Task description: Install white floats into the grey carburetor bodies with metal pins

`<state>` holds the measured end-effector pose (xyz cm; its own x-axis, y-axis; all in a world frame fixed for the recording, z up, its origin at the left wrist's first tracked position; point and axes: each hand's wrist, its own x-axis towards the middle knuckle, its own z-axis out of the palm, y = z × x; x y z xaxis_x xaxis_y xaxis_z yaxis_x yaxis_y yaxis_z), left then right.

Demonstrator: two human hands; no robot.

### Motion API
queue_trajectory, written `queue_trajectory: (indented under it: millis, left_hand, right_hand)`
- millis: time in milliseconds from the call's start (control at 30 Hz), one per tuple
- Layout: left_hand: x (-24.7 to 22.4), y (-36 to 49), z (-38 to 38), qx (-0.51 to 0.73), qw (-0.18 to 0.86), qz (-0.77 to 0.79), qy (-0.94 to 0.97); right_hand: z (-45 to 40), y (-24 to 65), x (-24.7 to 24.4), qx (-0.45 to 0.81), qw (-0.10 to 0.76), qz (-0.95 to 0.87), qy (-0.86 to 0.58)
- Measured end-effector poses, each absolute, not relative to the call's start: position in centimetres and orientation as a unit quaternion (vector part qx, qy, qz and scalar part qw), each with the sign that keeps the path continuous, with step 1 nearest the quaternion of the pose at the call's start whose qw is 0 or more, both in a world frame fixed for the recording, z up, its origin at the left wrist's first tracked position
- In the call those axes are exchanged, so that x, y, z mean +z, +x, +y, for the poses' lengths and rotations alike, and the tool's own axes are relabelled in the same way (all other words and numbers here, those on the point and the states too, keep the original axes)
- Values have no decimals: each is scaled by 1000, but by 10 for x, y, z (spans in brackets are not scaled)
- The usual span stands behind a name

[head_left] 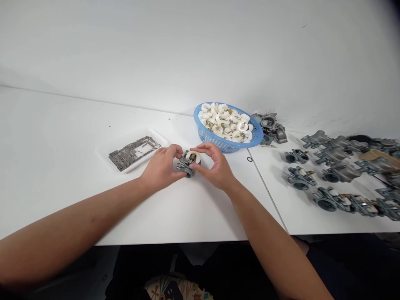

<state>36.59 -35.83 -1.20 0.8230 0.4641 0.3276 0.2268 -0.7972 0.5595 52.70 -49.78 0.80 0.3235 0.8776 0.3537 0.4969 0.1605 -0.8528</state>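
Carburetor (181, 165) above white table (175, 216), pale wall (150, 54)

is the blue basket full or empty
Full: white ring-shaped parts are heaped up to about the rim of the blue basket, hiding its floor.

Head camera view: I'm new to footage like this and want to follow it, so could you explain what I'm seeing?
There is no robot here. The single picture comes from a camera on a person's head, looking forward and down at their bare hands. The left hand and right hand hold a grey metal part with a pale ring-shaped piece on top. On the white table are a white tray of thin metal pins, a blue basket full of whitish pieces, and, to the right, many metal castings.
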Motion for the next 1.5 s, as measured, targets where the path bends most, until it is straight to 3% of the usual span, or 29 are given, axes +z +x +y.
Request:
queue_trajectory:
  millis: [367,700,1100,1500]
  left_hand:
    - [-4,364,-361,222,257,153,928]
    - [-6,362,-363,226,285,130,922]
    - [-7,357,-359,232,370,63,898]
    - [-14,362,-356,192,521,138,820]
  right_hand:
    - [-501,529,9,163,456,-640,-597]
    - [-500,531,4,181,449,-628,-609]
    - [-506,532,8,248,392,-597,-654]
    - [-509,530,18,306,387,-583,-645]
